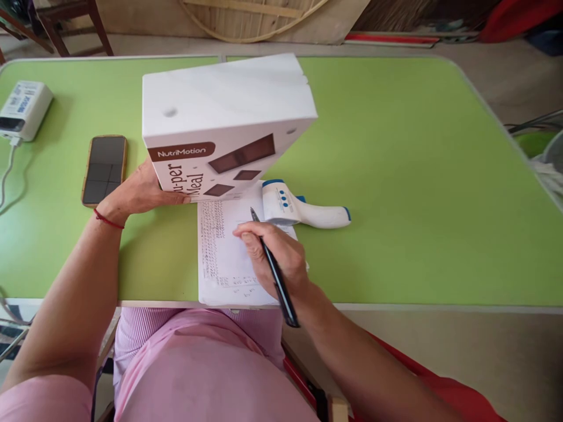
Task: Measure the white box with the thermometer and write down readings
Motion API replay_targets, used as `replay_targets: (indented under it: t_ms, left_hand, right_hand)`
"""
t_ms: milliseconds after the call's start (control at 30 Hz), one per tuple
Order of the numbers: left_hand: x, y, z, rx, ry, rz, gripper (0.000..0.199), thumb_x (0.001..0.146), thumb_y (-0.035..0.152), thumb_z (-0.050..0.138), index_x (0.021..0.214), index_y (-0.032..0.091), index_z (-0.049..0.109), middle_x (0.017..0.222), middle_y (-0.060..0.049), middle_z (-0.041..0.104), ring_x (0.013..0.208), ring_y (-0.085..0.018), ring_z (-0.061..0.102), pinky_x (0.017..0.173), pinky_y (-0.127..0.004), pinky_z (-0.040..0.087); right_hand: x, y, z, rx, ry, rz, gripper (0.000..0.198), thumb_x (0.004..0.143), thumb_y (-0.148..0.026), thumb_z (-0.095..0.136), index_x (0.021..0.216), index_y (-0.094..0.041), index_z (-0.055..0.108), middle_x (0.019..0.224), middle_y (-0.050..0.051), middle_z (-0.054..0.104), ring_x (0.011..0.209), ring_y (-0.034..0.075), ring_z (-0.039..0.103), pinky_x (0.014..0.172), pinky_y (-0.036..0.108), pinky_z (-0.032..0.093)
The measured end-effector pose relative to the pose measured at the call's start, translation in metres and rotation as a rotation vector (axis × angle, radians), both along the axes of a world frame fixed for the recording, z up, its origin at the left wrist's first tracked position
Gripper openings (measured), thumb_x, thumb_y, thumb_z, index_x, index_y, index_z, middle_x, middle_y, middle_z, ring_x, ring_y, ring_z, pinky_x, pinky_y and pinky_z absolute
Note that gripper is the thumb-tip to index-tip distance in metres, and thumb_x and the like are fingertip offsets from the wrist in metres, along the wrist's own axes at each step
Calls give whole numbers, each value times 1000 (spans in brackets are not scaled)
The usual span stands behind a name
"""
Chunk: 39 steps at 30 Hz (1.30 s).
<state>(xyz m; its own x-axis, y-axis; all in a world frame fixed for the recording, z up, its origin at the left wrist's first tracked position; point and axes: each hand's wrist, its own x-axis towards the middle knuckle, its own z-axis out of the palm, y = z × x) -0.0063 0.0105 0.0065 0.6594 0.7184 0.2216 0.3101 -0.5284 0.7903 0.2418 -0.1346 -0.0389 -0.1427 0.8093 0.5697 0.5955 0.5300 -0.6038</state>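
Observation:
My left hand point(143, 189) grips the lower left side of a white NutriMotion box point(229, 99), its thumb across the printed front and its fingers hidden behind. The box stands tilted over the far end of a sheet of paper point(233, 252) covered in small handwriting. A black pen point(278, 275) is pinched in my right hand point(281, 255), tip pointing away from me just above the paper. Beside that hand, a white and blue infrared thermometer point(303, 208) lies with its head on the paper and its handle to the right.
A smartphone point(104, 170) lies left of the box on the green table point(417, 193). Farther left is a white power bank point(27, 108) with a cable point(9, 167) plugged in. A wooden chair point(74, 23) stands past the far left edge.

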Motion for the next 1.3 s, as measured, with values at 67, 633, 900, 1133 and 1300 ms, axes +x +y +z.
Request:
replay_targets:
  t_ms: [67,633,900,1133,1300]
  left_hand:
    - [2,-1,2,34,-4,3,64,72,62,81,122,23,68,129,-10,69,127,-34,60,112,-48,47]
    - [-2,0,10,44,-13,-30,74,64,51,88,130,26,66,133,-9,69,125,-37,63,110,-50,50]
    - [-2,6,14,33,-38,-61,72,57,50,90,120,22,69,127,-12,72,120,-37,65,103,-49,54]
    - [-5,10,7,55,-11,-52,68,59,45,88,120,22,67,123,-11,73,125,-37,62,109,-51,50]
    - [-7,14,-5,26,2,-27,77,59,52,87,125,20,65,119,-9,74,129,-38,59,111,-50,47]
  right_hand:
    - [3,-4,-3,4,-99,0,16,98,-27,58,114,-25,57,115,12,74,106,27,71,90,46,59]
    - [15,-22,-19,-122,-259,124,42,92,-49,66,120,-22,48,150,25,51,147,40,41,112,68,42]
    - [16,-12,-20,-88,-249,114,43,89,-47,70,119,-23,51,148,23,55,142,39,48,110,67,44]
    - [14,-11,-22,-61,-252,106,46,90,-53,67,121,-21,52,143,24,58,141,39,50,110,66,45]
    - [10,-10,-22,-30,-260,100,45,90,-50,69,120,-21,52,141,24,60,139,39,52,108,64,47]
